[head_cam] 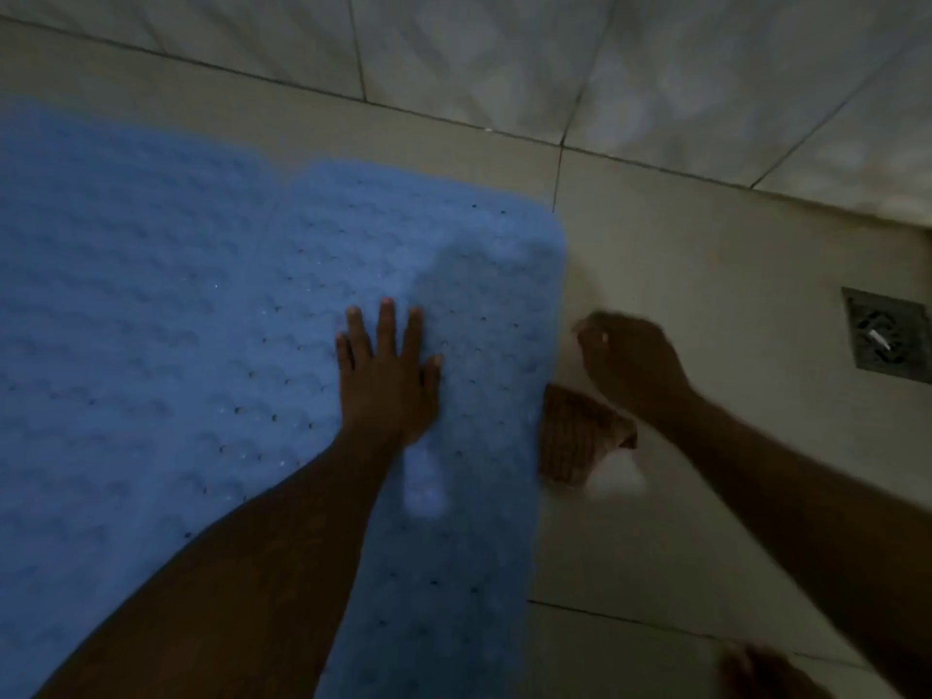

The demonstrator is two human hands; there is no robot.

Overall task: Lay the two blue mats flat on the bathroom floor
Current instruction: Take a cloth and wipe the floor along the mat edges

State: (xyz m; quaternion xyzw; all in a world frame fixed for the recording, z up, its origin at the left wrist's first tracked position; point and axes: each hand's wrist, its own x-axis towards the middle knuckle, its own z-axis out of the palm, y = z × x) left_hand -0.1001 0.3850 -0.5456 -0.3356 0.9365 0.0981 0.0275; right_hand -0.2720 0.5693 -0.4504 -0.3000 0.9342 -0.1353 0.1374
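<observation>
Two blue textured mats lie on the tiled bathroom floor, side by side. The nearer mat (454, 244) has a rounded corner at the right and small holes. The second mat (126, 269) spreads to the left, and the near one appears to overlap its edge. My left hand (388, 375) rests flat on the near mat, fingers spread, palm down. My right hand (630, 360) hovers over bare floor just right of the mat's edge, blurred, fingers curled; whether it holds anything is unclear.
A small brown cloth-like piece (580, 436) lies on the floor at the mat's right edge, below my right hand. A metal floor drain (887, 335) sits at the far right. The tiled wall (504, 58) runs along the top. My foot (766, 673) shows bottom right.
</observation>
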